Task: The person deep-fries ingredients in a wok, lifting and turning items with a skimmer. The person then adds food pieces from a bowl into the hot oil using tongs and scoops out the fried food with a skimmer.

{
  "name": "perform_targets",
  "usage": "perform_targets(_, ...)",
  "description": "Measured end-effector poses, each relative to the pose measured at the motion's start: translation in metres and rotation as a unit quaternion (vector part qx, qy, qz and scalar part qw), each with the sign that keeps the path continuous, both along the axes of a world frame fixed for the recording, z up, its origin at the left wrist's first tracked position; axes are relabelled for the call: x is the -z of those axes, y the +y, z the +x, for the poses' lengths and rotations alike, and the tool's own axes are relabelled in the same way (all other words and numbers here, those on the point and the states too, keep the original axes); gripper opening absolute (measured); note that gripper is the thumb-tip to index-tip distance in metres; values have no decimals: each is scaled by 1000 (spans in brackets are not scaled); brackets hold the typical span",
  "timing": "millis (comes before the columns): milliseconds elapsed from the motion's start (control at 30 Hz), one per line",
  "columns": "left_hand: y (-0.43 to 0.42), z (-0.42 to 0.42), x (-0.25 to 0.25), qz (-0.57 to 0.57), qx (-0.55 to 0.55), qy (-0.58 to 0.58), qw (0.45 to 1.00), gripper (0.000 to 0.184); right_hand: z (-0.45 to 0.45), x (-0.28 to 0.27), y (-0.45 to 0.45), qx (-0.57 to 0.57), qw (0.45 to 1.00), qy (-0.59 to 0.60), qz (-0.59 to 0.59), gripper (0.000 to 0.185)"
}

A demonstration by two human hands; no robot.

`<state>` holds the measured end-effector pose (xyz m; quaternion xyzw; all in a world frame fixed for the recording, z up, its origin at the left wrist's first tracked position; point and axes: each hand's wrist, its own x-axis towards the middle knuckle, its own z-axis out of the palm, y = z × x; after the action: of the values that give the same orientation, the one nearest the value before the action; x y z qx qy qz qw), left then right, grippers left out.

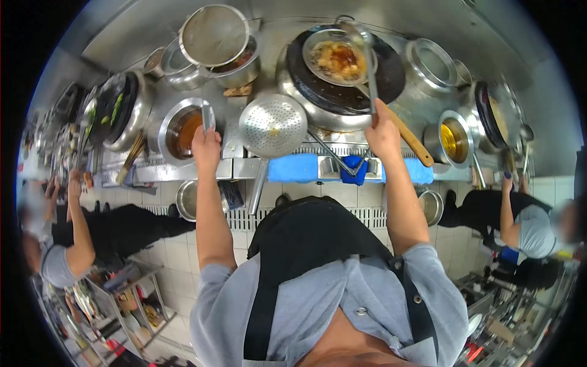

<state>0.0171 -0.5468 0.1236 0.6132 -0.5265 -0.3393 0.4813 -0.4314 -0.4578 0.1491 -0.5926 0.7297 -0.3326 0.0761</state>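
My right hand (385, 133) is closed around the handle of a metal ladle (371, 70). The ladle's bowl is over the far right rim of a small pan (312, 41). Bubbling brown-orange food (338, 59) fills that pan, which rests over a large black wok (391, 76). A wooden handle (408, 136) runs from the pan, under my right hand, toward the counter's front edge. At the right rim of a steel pot (164, 136) with brown liquid (185, 136), my left hand (206, 147) is closed on a metal handle (208, 113). What that handle belongs to is unclear.
Between my hands lies a perforated skimmer (273, 127), its handle overhanging the counter. A fine strainer (215, 35) sits on a pot at the back. Blue cloths (293, 169) line the front edge. On the right stands a pot of yellow oil (454, 140). Co-workers (67, 244) flank me.
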Motion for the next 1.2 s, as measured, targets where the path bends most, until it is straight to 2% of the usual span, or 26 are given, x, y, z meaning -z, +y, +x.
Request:
perform_targets(33, -1, 2, 4, -1, -4, 9, 1000, 19, 6, 9, 2, 8, 998, 36, -41, 74)
perform_targets(67, -2, 6, 6, -2, -8, 18, 1000, 19, 24, -10, 5, 24, 995, -99, -2, 69)
perform_targets(100, -2, 10, 7, -1, -17, 12, 1000, 19, 31, -16, 0, -12, 977, -213, 6, 71)
perform_targets(133, -3, 13, 7, 0, -22, 5, 1000, 19, 38, -24, -5, -57, 930, -362, 11, 74)
perform_targets(167, -5, 14, 5, -3, -24, -1, 1000, 19, 51, -50, -13, -98, 860, -501, 14, 77)
perform_targets(300, -10, 22, -2, -22, -42, -8, 999, 21, 96, -91, -55, -162, 742, -643, 100, 78)
perform_targets(367, -11, 27, -8, -5, -38, -11, 999, 21, 125, -81, -82, -177, 716, -661, 139, 78)
perform_targets(433, -12, 34, -10, -5, -36, -14, 999, 20, 153, -62, -114, -193, 740, -618, 183, 80)
perform_targets(533, -14, 45, 0, -17, -28, -33, 999, 19, 192, -54, -146, -194, 803, -516, 225, 79)
perform_targets(633, -16, 54, 6, -20, -25, -14, 999, 20, 218, -63, -168, -188, 870, -364, 273, 80)
perform_targets(667, -16, 58, 7, -14, -22, -16, 1000, 21, 225, -64, -170, -177, 878, -353, 270, 59)
perform_targets(767, -16, 62, 7, -32, -34, -66, 997, 20, 236, -71, -176, -169, 840, -425, 292, 27)
perform_targets(800, -17, 63, 6, -43, -37, -78, 995, 20, 241, -68, -174, -148, 814, -493, 272, 8)
perform_targets(867, -18, 65, 4, -64, -39, -101, 992, 19, 238, -61, -174, -140, 721, -627, 261, 9)
perform_targets(933, -22, 70, 9, -50, -33, -75, 995, 18, 225, -53, -170, -143, 606, -743, 247, 12)
perform_targets(1000, -23, 65, 6, -37, -27, -31, 998, 17, 217, -56, -154, -163, 571, -778, 204, 14)
perform_targets(1067, -33, 70, 25, -61, -18, -47, 997, 17, 199, -54, -139, -182, 540, -804, 170, 13)
perform_targets(1167, -41, 57, 31, -78, -13, -28, 996, 18, 171, -68, -99, -214, 527, -811, 138, 21)
perform_targets(1200, -45, 55, 35, -75, -8, -12, 997, 18, 163, -71, -87, -212, 541, -804, 122, 33)
